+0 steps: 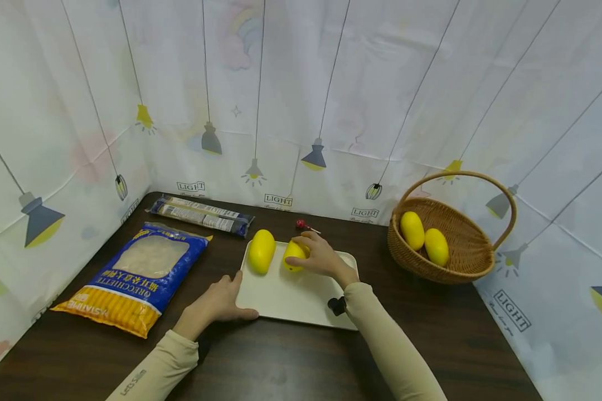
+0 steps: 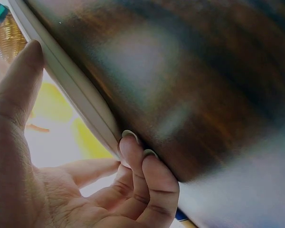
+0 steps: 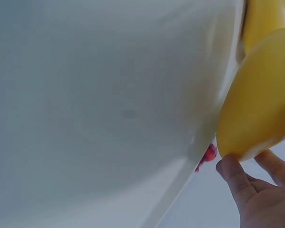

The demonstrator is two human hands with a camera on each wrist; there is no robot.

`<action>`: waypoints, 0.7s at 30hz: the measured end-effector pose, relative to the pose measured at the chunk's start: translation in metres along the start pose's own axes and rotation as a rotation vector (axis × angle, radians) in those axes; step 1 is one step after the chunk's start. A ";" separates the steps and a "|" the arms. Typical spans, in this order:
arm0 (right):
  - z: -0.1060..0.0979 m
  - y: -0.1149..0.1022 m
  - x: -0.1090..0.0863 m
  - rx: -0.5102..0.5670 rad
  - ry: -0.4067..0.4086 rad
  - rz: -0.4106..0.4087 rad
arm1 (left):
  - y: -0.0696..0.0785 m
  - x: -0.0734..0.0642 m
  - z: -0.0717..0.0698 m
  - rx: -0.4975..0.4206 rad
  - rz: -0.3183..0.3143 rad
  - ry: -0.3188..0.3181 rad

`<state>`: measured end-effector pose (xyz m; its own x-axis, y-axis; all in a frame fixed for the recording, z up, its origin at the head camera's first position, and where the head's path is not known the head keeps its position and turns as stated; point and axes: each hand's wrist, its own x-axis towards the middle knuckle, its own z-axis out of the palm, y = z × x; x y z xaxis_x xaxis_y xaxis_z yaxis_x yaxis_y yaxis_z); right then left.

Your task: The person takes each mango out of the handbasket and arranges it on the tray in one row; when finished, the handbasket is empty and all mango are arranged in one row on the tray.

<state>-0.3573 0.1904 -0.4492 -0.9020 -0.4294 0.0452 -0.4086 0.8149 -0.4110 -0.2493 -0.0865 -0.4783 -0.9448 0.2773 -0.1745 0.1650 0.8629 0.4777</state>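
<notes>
Two yellow mangoes are at the far side of a cream rectangular tray (image 1: 291, 298). The left mango (image 1: 262, 252) stands free of both hands. My right hand (image 1: 321, 256) grips the other mango (image 1: 293, 255) from above, its fingers and thumb on the fruit's sides; in the right wrist view the fingertips press this mango (image 3: 259, 95) near its lower end. My left hand (image 1: 218, 301) holds the tray's near left corner, thumb along the front edge and fingers at the left side. The left wrist view shows the thumb and fingertips on the tray rim (image 2: 71, 80).
A wicker basket (image 1: 469, 234) with two more mangoes stands at the right. To the left lie a blue and yellow pasta bag (image 1: 140, 273) and a long flat packet (image 1: 200, 214). A red-headed lollipop (image 1: 301, 224) lies behind the tray. Printed curtains enclose the dark table (image 1: 261, 362).
</notes>
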 end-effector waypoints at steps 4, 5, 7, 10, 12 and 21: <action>0.006 -0.006 0.005 -0.005 -0.021 -0.011 | 0.000 0.000 0.000 0.004 -0.004 -0.005; 0.007 -0.007 0.006 -0.004 -0.023 -0.012 | 0.000 0.000 -0.001 0.004 -0.005 -0.006; 0.009 -0.009 0.008 -0.003 -0.029 -0.017 | 0.000 0.000 -0.002 0.005 0.002 -0.001; 0.011 -0.012 0.010 0.000 -0.027 -0.024 | 0.000 0.000 -0.002 0.006 0.005 -0.004; 0.013 -0.013 0.011 -0.005 -0.028 -0.024 | 0.000 0.000 -0.003 0.009 0.003 -0.007; 0.019 -0.017 0.016 -0.014 -0.054 -0.025 | -0.001 -0.001 0.000 0.001 0.018 0.015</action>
<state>-0.3620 0.1625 -0.4588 -0.8827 -0.4698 0.0056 -0.4330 0.8088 -0.3979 -0.2485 -0.0876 -0.4781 -0.9459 0.2861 -0.1529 0.1819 0.8581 0.4801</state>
